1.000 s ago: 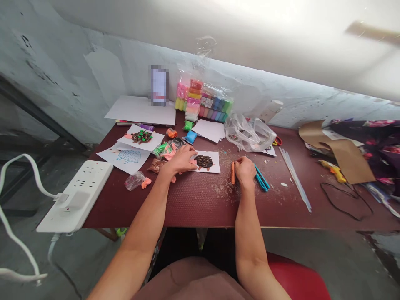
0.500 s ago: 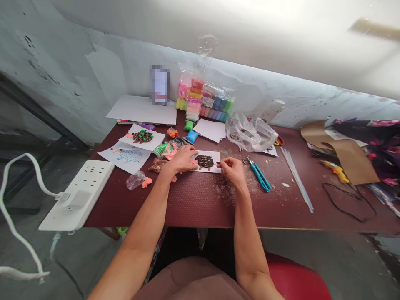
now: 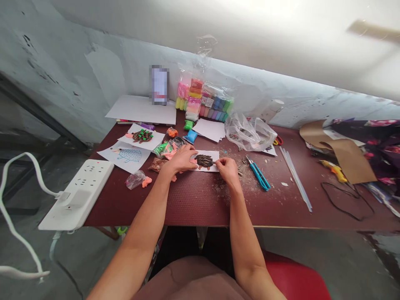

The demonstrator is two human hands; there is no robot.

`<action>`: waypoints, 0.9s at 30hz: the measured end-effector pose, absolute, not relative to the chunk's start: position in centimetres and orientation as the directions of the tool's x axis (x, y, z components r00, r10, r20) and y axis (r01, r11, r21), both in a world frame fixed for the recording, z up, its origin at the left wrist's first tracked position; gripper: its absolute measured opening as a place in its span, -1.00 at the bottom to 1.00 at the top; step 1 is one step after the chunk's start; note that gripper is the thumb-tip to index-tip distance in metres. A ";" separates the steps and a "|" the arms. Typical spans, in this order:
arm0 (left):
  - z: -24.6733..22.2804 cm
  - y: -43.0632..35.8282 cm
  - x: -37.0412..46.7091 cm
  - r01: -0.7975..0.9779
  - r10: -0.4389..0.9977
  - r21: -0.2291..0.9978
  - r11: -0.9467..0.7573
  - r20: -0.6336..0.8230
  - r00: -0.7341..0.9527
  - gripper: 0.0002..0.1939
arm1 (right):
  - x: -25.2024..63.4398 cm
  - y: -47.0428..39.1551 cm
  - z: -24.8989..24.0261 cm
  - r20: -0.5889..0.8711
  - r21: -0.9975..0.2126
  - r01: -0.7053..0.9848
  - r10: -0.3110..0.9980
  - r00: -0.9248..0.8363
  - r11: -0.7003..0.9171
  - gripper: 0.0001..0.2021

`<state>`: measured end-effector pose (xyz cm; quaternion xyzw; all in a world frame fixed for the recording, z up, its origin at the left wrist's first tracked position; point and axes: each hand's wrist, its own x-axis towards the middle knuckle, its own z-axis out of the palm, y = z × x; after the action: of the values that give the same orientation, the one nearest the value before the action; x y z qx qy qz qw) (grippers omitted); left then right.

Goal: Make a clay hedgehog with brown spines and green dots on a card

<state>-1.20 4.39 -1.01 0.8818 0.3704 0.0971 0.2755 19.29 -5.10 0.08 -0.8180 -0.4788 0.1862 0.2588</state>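
Note:
A small white card (image 3: 213,156) lies on the dark red table, bearing a hedgehog figure (image 3: 204,161) with overlapping dark brown spines and a pink head. My left hand (image 3: 183,160) holds the card's left end against the table, thumb and fingers bent about the pink head. At the card's right edge, my right hand (image 3: 227,170) pinches a thin dark sliver (image 3: 214,162), its tip at the hedgehog's rear. The sliver's exact kind is too small to tell. Beside my left hand lie bags of clay (image 3: 171,146) in pink, green and brown.
A teal utility knife (image 3: 259,175) lies right of my right hand, among crumbs. A second hedgehog figure (image 3: 142,136) and a blue drawing (image 3: 129,156) lie left. Behind are clay packs (image 3: 215,106) and a plastic bag (image 3: 250,133). A power strip (image 3: 79,196) and glue gun (image 3: 336,171) flank the table.
My right hand has moved slightly left, bringing the dark sliver from the card's right edge to the hedgehog's rear. My left hand stays in place on the card.

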 end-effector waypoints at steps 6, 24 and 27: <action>-0.7 4.2 -1.2 0.606 0.707 0.550 -0.574 -0.040 0.706 -0.45 | 18.8 -4.7 0.1 -0.089 -0.536 0.727 0.886 0.455 -0.428 -0.73; -0.9 4.3 -1.2 0.611 0.709 0.544 -0.576 -0.040 0.704 -0.45 | 17.2 -4.3 2.9 -0.186 -0.382 0.786 0.874 0.450 -0.486 -0.74; -0.9 4.2 -1.2 0.611 0.710 0.542 -0.577 -0.037 0.703 -0.46 | 17.3 -4.4 2.6 -0.164 -0.417 0.777 0.880 0.447 -0.472 -0.75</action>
<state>-1.16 4.20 -0.87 0.8832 0.3741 0.0923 0.2676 17.29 -4.37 2.56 -0.8386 -0.4938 0.1811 0.1418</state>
